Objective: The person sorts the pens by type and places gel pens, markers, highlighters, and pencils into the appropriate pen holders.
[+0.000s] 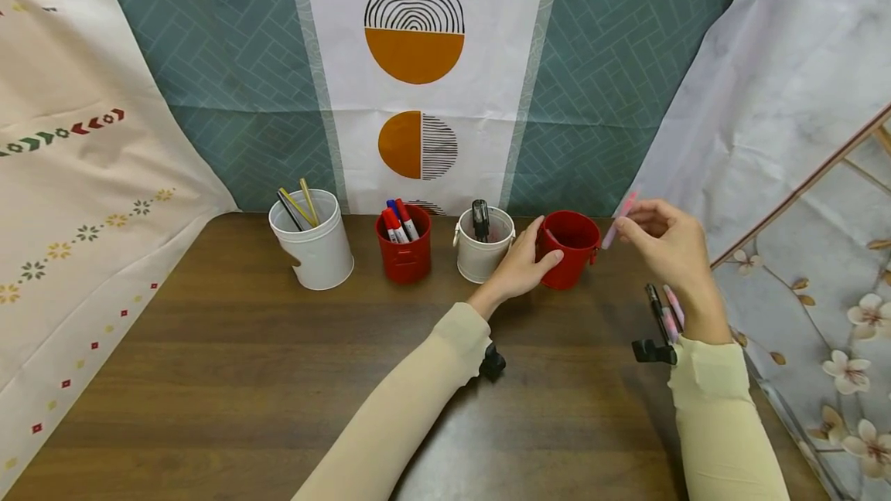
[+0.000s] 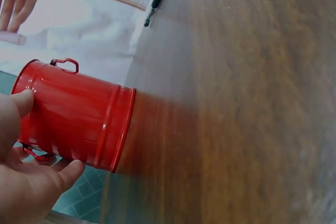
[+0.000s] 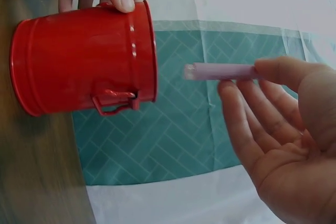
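My left hand grips the left side of a small red metal bucket standing upright at the back right of the table. In the left wrist view, its thumb lies near the rim and its fingers reach round the wall. My right hand pinches a slim pink and lilac pen between thumb and fingertips. The pen is apart from the bucket, just beyond its rim on the right. Something pale shows inside the bucket against its left wall, too small to make out.
Along the back stand a large white bucket with pencils, a red bucket with markers and a small white bucket holding black pens. A black pen and pink pens lie near the right wrist. Curtains border the table.
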Action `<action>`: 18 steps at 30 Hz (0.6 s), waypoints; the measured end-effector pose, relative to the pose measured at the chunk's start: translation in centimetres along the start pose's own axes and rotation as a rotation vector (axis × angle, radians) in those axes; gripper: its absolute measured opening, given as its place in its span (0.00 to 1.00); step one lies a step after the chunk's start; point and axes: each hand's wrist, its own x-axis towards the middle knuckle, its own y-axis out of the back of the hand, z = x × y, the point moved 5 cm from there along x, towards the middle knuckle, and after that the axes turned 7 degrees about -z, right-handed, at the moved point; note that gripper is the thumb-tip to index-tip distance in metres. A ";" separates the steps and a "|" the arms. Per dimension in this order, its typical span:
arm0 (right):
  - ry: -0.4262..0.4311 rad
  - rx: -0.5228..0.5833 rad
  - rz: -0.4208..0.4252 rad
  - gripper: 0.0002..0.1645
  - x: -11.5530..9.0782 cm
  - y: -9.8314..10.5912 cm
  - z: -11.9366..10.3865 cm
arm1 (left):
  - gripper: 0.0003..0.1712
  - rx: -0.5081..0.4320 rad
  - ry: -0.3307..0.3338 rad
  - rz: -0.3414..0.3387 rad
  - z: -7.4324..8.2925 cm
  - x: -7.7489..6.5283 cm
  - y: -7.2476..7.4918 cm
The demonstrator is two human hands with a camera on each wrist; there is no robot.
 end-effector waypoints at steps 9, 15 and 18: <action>0.136 0.099 0.151 0.15 0.5 -2.1 -0.7 | 0.45 0.030 -0.019 -0.002 -0.1 -0.1 0.0; 0.096 0.074 0.144 0.15 0.6 -3.3 -0.3 | 0.43 0.042 -0.033 -0.011 0.0 -0.1 0.1; 0.067 0.034 0.124 0.15 0.6 -3.6 0.3 | 0.43 0.043 -0.033 -0.009 0.0 -0.1 0.1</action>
